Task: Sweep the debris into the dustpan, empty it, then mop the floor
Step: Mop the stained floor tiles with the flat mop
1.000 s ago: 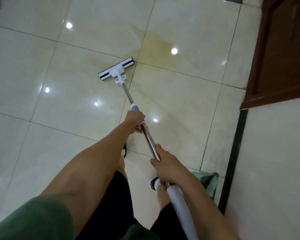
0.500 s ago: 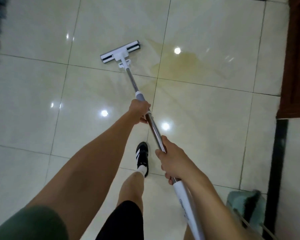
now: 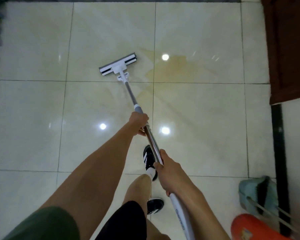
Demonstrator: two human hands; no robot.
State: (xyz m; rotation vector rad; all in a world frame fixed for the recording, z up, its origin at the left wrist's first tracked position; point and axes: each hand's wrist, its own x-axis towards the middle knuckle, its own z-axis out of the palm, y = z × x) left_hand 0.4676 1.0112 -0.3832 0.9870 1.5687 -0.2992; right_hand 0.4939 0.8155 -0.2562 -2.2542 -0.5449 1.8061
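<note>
Both hands gripping mop (image 3: 140,113) pole, left hand (image 3: 140,123) ahead, right hand (image 3: 169,171) behind, head on floor (image 3: 197,118)

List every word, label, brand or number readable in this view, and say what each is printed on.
None can be read.
Blue print on the white mop handle grip: too blurred to read.
Pale marking on the orange container: too blurred to read.

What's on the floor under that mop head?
The mop head rests on pale glossy floor tiles. A yellowish wet stain spreads just right of it. Whatever lies directly beneath the head is covered, so I can't tell.
</note>
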